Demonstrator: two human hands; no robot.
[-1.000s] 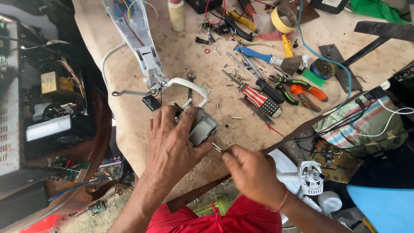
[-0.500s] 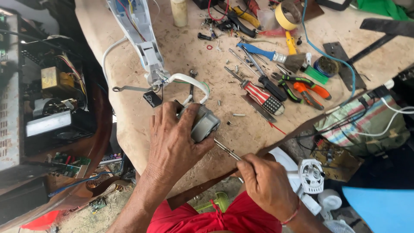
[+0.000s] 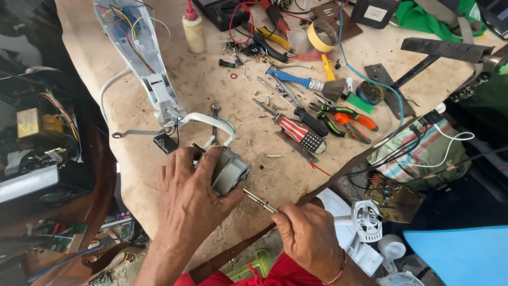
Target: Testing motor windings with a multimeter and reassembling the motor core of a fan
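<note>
Left hand (image 3: 193,198) clamps down over the small grey motor (image 3: 230,170) at the near edge of the desk (image 3: 211,85), pinning it so it can't twist. Right hand (image 3: 309,238) is clenched around a thin metal tool (image 3: 259,200), tip angled left into the motor's side. The motor's wires run up to the open white housing (image 3: 143,58) at the far left. Screwdrivers and the orange-handled pliers (image 3: 349,119) lie spread to the right, within reach.

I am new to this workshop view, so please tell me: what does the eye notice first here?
At the table's near edge, the left hand grips a small grey motor while the right hand puts a thin metal tool to it. Behind lie a red-striped screwdriver and an opened white casing.
</note>
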